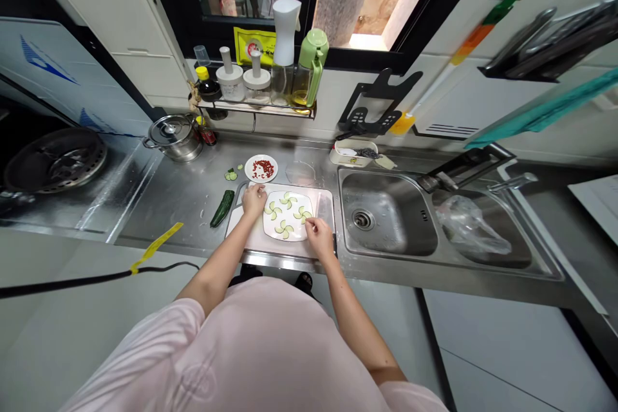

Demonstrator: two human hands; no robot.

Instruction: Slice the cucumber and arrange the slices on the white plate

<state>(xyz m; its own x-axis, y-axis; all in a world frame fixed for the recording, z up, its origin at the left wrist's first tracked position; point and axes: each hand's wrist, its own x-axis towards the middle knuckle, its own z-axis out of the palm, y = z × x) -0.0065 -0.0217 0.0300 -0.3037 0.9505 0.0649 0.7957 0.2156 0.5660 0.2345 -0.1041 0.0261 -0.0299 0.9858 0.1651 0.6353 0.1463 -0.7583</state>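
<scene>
Four pinwheels (284,230) on plate (268,226). My right grip (317,232) pinches beside one, hold unclear; left grip (253,201) curls, contents unclear. Best: align tips lightly.

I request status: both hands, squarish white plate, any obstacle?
Left hand beside squarish white plate, right hand at its right edge. Four pale green cucumber pinwheels on it. Round white dish behind, apart from hands.

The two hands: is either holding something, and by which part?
Cannot be told: left hand and right hand, near the plate, are too small to show any hold.
</scene>
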